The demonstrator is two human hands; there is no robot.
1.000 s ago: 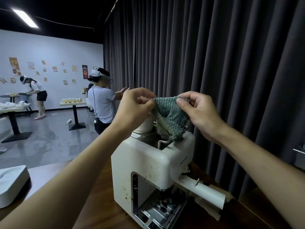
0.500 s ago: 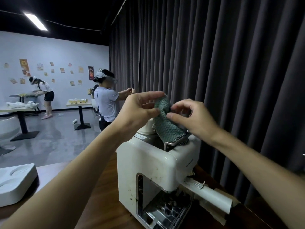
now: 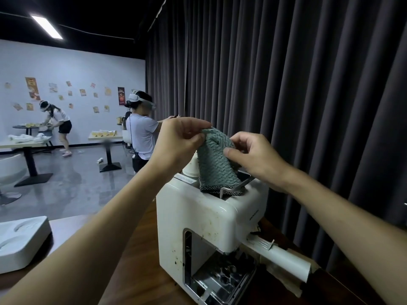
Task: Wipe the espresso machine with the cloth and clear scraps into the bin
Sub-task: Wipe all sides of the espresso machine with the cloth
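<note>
Head view, cloth-folding stage. My left hand [image 3: 180, 139] and right hand [image 3: 257, 157] hold the green cloth [image 3: 214, 166] over the top of the espresso machine [image 3: 209, 219], which stands on the wooden desk [image 3: 132, 271].

Fingers: my left fingers [image 3: 195, 139] are clamped on the cloth's upper corner, thumb against forefinger. My right thumb presses the cloth's front face while the other fingers curl behind it, so this hand pinches the cloth too.

Change: a second ago the cloth hung loose and wide between my two hands, which were set apart. Now the hands are close together and the cloth is doubled into a narrower, flatter pad. Its lower hem rests on the machine top against the metal rail [image 3: 233, 189], just beside a white cup [image 3: 189, 169].

Meaning for the task: I judge the fold nearly finished and the wiping not yet begun. The pad is now compact enough for one hand to drive. The machine's white front carries dark specks and smears around the opening, and the drip tray [image 3: 222, 280] below looks soiled, so these surfaces remain to be done.

Paper scraps [image 3: 286, 264] lie against the machine's right side. They are untouched, and no bin is in view. The cup stands close to the cloth's path and could be knocked during the first stroke.
</note>
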